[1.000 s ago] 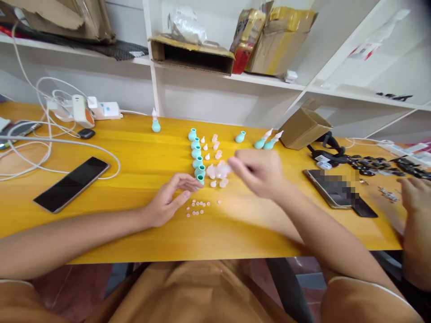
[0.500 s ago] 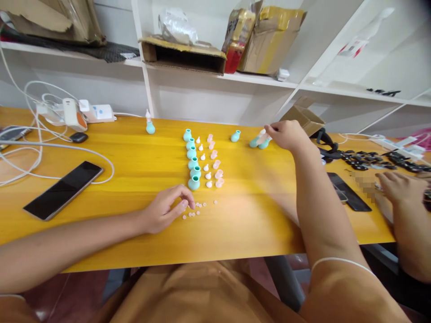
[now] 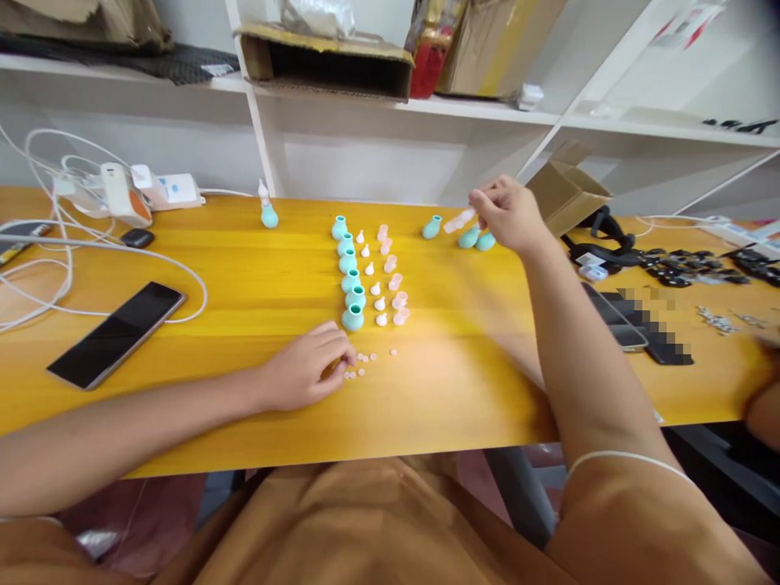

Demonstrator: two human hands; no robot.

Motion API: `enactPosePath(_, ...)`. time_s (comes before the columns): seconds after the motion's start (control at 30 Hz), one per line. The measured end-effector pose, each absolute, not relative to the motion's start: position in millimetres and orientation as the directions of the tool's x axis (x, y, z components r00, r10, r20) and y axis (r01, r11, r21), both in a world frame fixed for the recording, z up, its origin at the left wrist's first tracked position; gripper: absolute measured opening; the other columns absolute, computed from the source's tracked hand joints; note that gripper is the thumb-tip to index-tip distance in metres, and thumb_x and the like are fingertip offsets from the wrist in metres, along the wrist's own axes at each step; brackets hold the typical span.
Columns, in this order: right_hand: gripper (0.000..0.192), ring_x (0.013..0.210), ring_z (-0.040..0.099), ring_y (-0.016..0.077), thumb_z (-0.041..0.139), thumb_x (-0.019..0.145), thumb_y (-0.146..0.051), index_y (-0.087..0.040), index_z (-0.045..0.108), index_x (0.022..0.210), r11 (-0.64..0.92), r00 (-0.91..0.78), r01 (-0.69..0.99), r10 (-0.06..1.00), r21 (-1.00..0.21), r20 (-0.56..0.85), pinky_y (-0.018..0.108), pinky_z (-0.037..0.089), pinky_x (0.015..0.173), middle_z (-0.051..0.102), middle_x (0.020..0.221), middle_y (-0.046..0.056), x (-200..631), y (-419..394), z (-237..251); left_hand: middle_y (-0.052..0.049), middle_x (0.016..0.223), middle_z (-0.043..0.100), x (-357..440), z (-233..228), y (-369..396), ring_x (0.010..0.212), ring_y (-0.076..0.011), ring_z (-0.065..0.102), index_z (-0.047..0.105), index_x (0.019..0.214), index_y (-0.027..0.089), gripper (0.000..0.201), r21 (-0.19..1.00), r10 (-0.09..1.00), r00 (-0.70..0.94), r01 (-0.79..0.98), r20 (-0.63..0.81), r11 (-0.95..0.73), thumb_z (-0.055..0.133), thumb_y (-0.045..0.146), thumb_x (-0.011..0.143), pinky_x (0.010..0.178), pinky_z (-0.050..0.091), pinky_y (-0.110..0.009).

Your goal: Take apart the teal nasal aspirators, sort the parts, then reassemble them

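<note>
My right hand (image 3: 507, 213) pinches a translucent pinkish nozzle piece (image 3: 458, 220) in the air, between a lone teal squeeze bulb (image 3: 432, 227) and a pair of teal bulbs (image 3: 469, 237). My left hand (image 3: 310, 367) rests on the table with thumb and fingertips drawn together beside small pale discs (image 3: 361, 372); whatever is between them is hidden. Beyond it runs a column of open-mouthed teal bulbs (image 3: 353, 318). Parallel to this stand several white pointed tips (image 3: 375, 288) and several pale pink clear cups (image 3: 396, 281).
One bulb with a nozzle (image 3: 269, 213) stands at the back left. A phone (image 3: 115, 335), cables and chargers (image 3: 125, 195) lie left. Right are phones (image 3: 615, 317), black parts (image 3: 676, 266), an open carton (image 3: 566, 191) and part of another person's arm (image 3: 764, 413). Shelves line the back.
My right hand has lifted the nozzle piece away from the paired bulbs, leftward. My left thumb and fingers have closed together over the discs. The other person's hand has withdrawn, and the view has shifted.
</note>
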State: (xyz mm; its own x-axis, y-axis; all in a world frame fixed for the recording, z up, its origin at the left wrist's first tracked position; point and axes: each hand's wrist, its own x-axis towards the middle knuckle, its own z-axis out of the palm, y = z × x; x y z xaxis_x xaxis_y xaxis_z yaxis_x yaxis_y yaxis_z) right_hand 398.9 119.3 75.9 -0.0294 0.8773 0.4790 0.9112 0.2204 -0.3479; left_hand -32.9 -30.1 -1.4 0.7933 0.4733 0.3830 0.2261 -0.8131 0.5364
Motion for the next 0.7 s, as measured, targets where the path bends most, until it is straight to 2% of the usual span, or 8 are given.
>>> enactPosePath(0.1, 0.062, 0.119, 0.070, 0.0296, 0.041, 0.112, -0.056, -0.025, 0.057, 0.061, 0.252, 0.008, 0.846, 0.875, -0.469, 0.485, 0.045, 0.052, 0.111, 0.073, 0.136, 0.017, 382.2, 139.3, 48.5, -0.005, 0.093, 0.070, -32.5, -2.0, -30.4, 0.092, -0.0217, 0.059, 0.062, 0.101, 0.021, 0.016, 0.536, 0.474, 0.799, 0.233, 0.369, -0.811, 0.051, 0.009, 0.100, 0.087, 0.050, -0.035)
enactPosePath(0.2, 0.055, 0.121, 0.070, 0.0267, 0.045, 0.112, -0.042, -0.023, 0.058, 0.062, 0.129, 0.114, 0.837, 0.909, -0.531, 0.400, 0.040, 0.049, 0.116, 0.071, 0.145, 0.016, 363.8, 160.9, 25.9, -0.005, 0.094, 0.070, -31.9, -2.4, -30.7, 0.094, -0.0221, 0.059, 0.062, 0.101, 0.021, 0.016, 0.539, 0.478, 0.802, 0.241, 0.358, -0.807, 0.051, 0.009, 0.100, 0.087, 0.050, -0.035)
enactPosePath(0.27, 0.052, 0.115, 0.071, 0.0267, 0.046, 0.111, -0.039, -0.022, 0.058, 0.064, 0.034, 0.190, 0.835, 0.919, -0.550, 0.345, 0.039, 0.049, 0.112, 0.078, 0.128, 0.018, 354.9, 174.4, 17.9, -0.005, 0.095, 0.071, -31.5, -2.6, -30.9, 0.094, -0.0222, 0.060, 0.062, 0.101, 0.021, 0.016, 0.544, 0.479, 0.804, 0.241, 0.352, -0.804, 0.052, 0.009, 0.099, 0.087, 0.050, -0.035)
enactPosePath(0.33, 0.051, 0.100, 0.071, 0.0273, 0.047, 0.111, -0.040, -0.022, 0.058, 0.065, -0.030, 0.237, 0.825, 0.925, -0.564, 0.298, 0.039, 0.051, 0.101, 0.080, 0.095, 0.018, 349.6, 185.9, 14.7, -0.005, 0.095, 0.071, -31.0, -2.5, -31.1, 0.094, -0.0224, 0.060, 0.062, 0.102, 0.021, 0.015, 0.545, 0.479, 0.805, 0.240, 0.351, -0.803, 0.052, 0.010, 0.099, 0.087, 0.051, -0.036)
enactPosePath(0.43, 0.050, 0.081, 0.065, 0.0260, 0.050, 0.111, -0.043, -0.022, 0.057, 0.066, -0.088, 0.288, 0.812, 0.920, -0.577, 0.265, 0.038, 0.050, 0.086, 0.066, 0.061, 0.011, 345.3, 195.5, 15.9, -0.006, 0.095, 0.071, -30.3, -2.0, -31.2, 0.093, -0.0227, 0.060, 0.062, 0.101, 0.021, 0.014, 0.543, 0.479, 0.809, 0.245, 0.342, -0.803, 0.053, 0.011, 0.100, 0.087, 0.051, -0.036)
enactPosePath(0.6, 0.054, 0.071, 0.058, 0.0223, 0.048, 0.112, -0.052, -0.022, 0.058, 0.069, -0.068, 0.303, 0.805, 0.901, -0.590, 0.310, 0.035, 0.046, 0.073, 0.058, 0.056, 0.006, 334.2, 176.9, 31.9, -0.005, 0.096, 0.072, -31.3, -0.3, -31.8, 0.094, -0.0222, 0.062, 0.062, 0.100, 0.022, 0.013, 0.568, 0.488, 0.791, 0.224, 0.369, -0.792, 0.053, 0.013, 0.101, 0.086, 0.051, -0.035)
enactPosePath(0.67, 0.058, 0.060, 0.054, 0.0191, 0.042, 0.113, -0.060, -0.021, 0.063, 0.075, -0.007, 0.278, 0.769, 0.904, -0.640, 0.324, 0.034, 0.043, 0.063, 0.056, 0.055, 0.003, 323.8, 153.0, 43.3, -0.005, 0.096, 0.070, -32.6, -1.0, -32.1, 0.093, -0.0211, 0.063, 0.062, 0.101, 0.022, 0.012, 0.605, 0.516, 0.757, 0.205, 0.400, -0.769, 0.053, 0.013, 0.102, 0.085, 0.052, -0.034)
enactPosePath(0.7, 0.059, 0.054, 0.050, 0.0175, 0.043, 0.111, -0.065, -0.020, 0.066, 0.080, 0.067, 0.257, 0.698, 0.906, -0.713, 0.336, 0.033, 0.040, 0.057, 0.054, 0.054, 0.002, 316.6, 137.2, 49.4, -0.004, 0.098, 0.069, -33.2, -2.0, -32.3, 0.092, -0.0202, 0.063, 0.061, 0.104, 0.022, 0.012, 0.632, 0.545, 0.728, 0.200, 0.416, -0.749, 0.053, 0.014, 0.102, 0.085, 0.053, -0.034)
